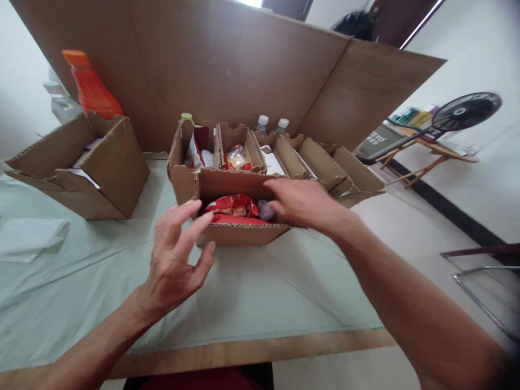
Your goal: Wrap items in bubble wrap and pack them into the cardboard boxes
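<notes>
A low cardboard box (pixel 244 236) stands in front of me, with a red food packet (pixel 233 206) and a small bubble-wrapped item (pixel 265 210) inside. At its left end, my left hand (pixel 174 249) is open, fingers spread and curved, with nothing in them. My right hand (pixel 303 203) hangs over the box's right end with index finger and thumb apart. Its index fingertip is at the back wall and its thumb beside the bubble-wrapped item. The other fingers and the box's right end are hidden; contact is unclear.
Behind stands a row of cardboard bins (pixel 239 132) with packets inside. Another cardboard box (pixel 117 173) is left, before an orange bottle (pixel 95 92). A clear plastic bag (pixel 30 238) lies on the green tablecloth (pixel 101 271). A tall cardboard panel (pixel 227 65) closes the back.
</notes>
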A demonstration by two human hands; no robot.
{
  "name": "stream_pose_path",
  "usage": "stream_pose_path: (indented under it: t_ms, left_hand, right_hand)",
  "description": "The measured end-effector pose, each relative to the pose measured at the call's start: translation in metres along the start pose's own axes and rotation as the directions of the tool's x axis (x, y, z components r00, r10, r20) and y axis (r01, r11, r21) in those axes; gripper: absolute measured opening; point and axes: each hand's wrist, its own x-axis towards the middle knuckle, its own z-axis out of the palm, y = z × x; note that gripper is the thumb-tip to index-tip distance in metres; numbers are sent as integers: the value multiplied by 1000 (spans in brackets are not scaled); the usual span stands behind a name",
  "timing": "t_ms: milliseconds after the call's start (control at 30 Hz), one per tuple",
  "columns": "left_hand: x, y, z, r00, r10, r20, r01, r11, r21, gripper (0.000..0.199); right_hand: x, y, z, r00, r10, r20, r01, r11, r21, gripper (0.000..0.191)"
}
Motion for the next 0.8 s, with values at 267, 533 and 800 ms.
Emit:
stream_pose_path:
  t_ms: [267,533,800]
  left_hand:
    - [-41,-27,17,867,-465,178,495,846,-199,83]
    - [-36,-18,70,730,-614,301,673,567,-476,75]
    - [-97,3,-33,607,-776,171,779,539,-320,51]
  right_hand:
    - [-106,79,8,970,226,88,-242,919,310,42]
    - [-92,43,107,979,204,3,-160,755,636,43]
    - [-155,-33,93,955,9,-297,142,864,482,35]
